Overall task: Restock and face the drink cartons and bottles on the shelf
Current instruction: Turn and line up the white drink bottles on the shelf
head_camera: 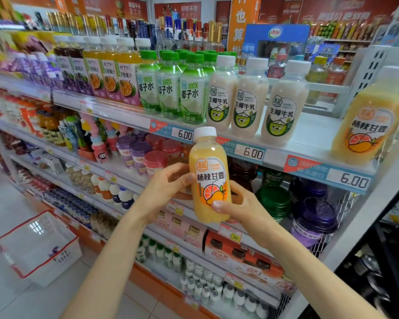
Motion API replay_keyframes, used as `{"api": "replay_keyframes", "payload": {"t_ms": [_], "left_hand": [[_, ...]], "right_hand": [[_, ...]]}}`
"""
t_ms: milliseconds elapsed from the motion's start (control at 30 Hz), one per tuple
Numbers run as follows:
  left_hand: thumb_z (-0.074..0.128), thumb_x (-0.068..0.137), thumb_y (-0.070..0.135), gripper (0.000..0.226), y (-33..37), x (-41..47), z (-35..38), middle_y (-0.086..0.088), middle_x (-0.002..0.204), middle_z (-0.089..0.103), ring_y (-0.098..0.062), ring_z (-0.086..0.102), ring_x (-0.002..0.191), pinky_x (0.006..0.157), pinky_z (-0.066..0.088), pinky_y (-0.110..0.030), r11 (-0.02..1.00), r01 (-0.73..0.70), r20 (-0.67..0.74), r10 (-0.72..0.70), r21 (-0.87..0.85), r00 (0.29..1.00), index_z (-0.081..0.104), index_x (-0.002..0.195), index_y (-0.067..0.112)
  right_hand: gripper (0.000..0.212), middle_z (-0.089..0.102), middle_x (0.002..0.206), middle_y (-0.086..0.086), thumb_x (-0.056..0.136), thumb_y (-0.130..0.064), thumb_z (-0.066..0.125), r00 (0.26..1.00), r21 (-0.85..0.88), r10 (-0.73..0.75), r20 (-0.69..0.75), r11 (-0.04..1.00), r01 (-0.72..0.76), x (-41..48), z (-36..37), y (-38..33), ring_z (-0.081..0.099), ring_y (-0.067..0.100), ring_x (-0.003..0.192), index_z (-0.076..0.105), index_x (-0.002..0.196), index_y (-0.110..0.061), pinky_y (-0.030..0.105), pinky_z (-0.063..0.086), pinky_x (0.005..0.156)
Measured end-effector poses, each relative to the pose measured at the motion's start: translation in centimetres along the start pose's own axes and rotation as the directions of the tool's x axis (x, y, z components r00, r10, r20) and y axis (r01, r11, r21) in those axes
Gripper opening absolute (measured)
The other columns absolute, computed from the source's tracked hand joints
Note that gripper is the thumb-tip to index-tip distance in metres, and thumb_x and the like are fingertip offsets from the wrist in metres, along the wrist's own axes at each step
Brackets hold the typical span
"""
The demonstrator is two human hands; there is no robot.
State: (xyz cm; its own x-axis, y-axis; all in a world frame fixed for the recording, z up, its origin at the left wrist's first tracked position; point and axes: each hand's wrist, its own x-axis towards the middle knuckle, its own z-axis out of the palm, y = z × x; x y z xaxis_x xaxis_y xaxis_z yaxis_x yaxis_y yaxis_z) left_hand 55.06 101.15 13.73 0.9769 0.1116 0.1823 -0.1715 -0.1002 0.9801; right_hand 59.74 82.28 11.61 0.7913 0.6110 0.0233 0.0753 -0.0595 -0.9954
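Left hand (171, 187) and right hand (242, 203) both curl their fingers round the upright orange bottle (209, 166), label outward, probably meant for the gap on the shelf (316, 133) at two o'clock.

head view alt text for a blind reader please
The left hand and right hand hold an orange drink bottle before a shop shelf. On it stand three coconut milk bottles, a gap, then a matching orange bottle.

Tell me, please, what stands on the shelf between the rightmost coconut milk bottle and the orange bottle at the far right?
Nothing: the head view shows bare shelf between the coconut milk bottle and the orange bottle.
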Motion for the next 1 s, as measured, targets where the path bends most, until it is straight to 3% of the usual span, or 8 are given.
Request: {"api": "replay_keyframes", "payload": {"t_ms": [133, 267, 433, 500, 633, 733, 900, 1000], "left_hand": [[0.062, 0.075, 0.036, 0.042, 0.1, 0.0, 0.6, -0.002, 0.098, 0.073, -0.02, 0.07, 0.087, 0.067, 0.056, -0.028, 1.0, -0.005, -0.041, 0.005, -0.017, 0.999, 0.062, 0.11, 0.012], [0.065, 0.071, 0.033, 0.041, 0.6, 0.1, 0.7, 0.002, 0.097, 0.07, -0.007, 0.069, 0.082, 0.062, 0.053, -0.02, 0.998, -0.038, -0.066, 0.036, -0.042, 0.997, 0.058, 0.109, 0.019], [0.072, 0.069, 0.031, 0.044, 0.3, 0.3, 0.7, 0.002, 0.094, 0.067, 0.0, 0.067, 0.078, 0.061, 0.05, -0.014, 0.998, -0.02, -0.036, 0.018, -0.053, 0.999, 0.055, 0.109, 0.021], [0.082, 0.065, 0.04, 0.054, -0.4, 0.3, 0.5, 0.006, 0.093, 0.07, 0.0, 0.067, 0.084, 0.064, 0.051, -0.015, 0.996, -0.016, -0.05, 0.011, -0.09, 0.999, 0.055, 0.11, 0.023], [0.084, 0.035, 0.065, 0.093, -1.2, 0.5, 0.4, 0.014, 0.09, 0.072, -0.004, 0.067, 0.088, 0.066, 0.052, -0.018, 0.982, -0.029, -0.121, 0.007, -0.187, 0.993, 0.056, 0.113, 0.022], [0.086, 0.034, 0.062, 0.093, -1.6, 0.7, 0.4, 0.008, 0.088, 0.07, -0.007, 0.066, 0.083, 0.064, 0.054, -0.022, 0.954, -0.057, -0.182, 0.003, -0.294, 0.983, 0.058, 0.111, 0.018], [0.087, 0.039, 0.061, 0.1, -3.2, 0.7, -0.6, -0.005, 0.106, 0.066, -0.018, 0.063, 0.096, 0.072, 0.056, -0.032, 0.834, -0.011, -0.136, -0.078, -0.552, 0.988, 0.055, 0.121, 0.014], [0.085, 0.043, 0.063, 0.107, -3.9, 0.4, -1.0, -0.009, 0.117, 0.064, -0.025, 0.062, 0.106, 0.081, 0.055, -0.042, 0.801, 0.007, -0.086, -0.073, -0.599, 0.994, 0.049, 0.13, 0.011]], "right_hand": [[0.063, 0.068, 0.097, -0.007, 0.053, -0.042, 0.082, 0.993, -0.084, -0.052, -0.11, 0.996, 0.043, -0.1, 0.8, 0.1, 0.066, -0.001, 0.081, 0.053, 0.109, -0.033, 0.014, 0.051, 0.062], [0.075, 0.064, 0.102, -0.009, 0.047, -0.059, 0.081, 0.98, -0.216, -0.093, -0.174, 0.975, 0.054, -0.3, 1.2, 0.8, 0.065, 0.002, 0.086, 0.049, 0.111, -0.041, 0.017, 0.052, 0.066], [0.076, 0.05, 0.109, -0.011, 0.059, -0.036, 0.088, 0.918, -0.467, -0.287, -0.273, 0.874, 0.134, -0.5, 1.7, 1.3, 0.05, 0.004, 0.098, 0.043, 0.121, -0.038, 0.017, 0.044, 0.074], [0.079, 0.046, 0.11, -0.01, 0.059, -0.033, 0.087, 0.873, -0.548, -0.378, -0.309, 0.821, 0.161, -0.3, 1.7, 1.8, 0.046, 0.007, 0.101, 0.044, 0.125, -0.034, 0.018, 0.041, 0.077], [0.082, 0.043, 0.108, -0.008, 0.058, -0.037, 0.087, 0.828, -0.634, -0.45, -0.335, 0.758, 0.155, 0.1, 1.5, 2.4, 0.043, 0.008, 0.101, 0.045, 0.129, -0.029, 0.012, 0.034, 0.077], [0.082, 0.044, 0.112, -0.01, 0.059, -0.054, 0.079, 0.86, -0.608, -0.436, -0.265, 0.768, 0.201, 0.2, 1.1, 2.1, 0.043, 0.007, 0.105, 0.044, 0.13, -0.032, 0.015, 0.037, 0.081], [0.07, 0.059, 0.108, -0.019, 0.06, -0.065, 0.068, 0.974, -0.193, -0.193, -0.118, 0.967, 0.168, -0.1, 0.3, 1.0, 0.059, 0.002, 0.097, 0.046, 0.125, -0.047, 0.019, 0.046, 0.077], [0.068, 0.066, 0.103, -0.019, 0.063, -0.065, 0.063, 0.993, -0.13, -0.116, -0.035, 0.985, 0.11, -0.1, 0.1, 0.9, 0.063, -0.001, 0.093, 0.047, 0.125, -0.042, 0.013, 0.046, 0.073]]}}
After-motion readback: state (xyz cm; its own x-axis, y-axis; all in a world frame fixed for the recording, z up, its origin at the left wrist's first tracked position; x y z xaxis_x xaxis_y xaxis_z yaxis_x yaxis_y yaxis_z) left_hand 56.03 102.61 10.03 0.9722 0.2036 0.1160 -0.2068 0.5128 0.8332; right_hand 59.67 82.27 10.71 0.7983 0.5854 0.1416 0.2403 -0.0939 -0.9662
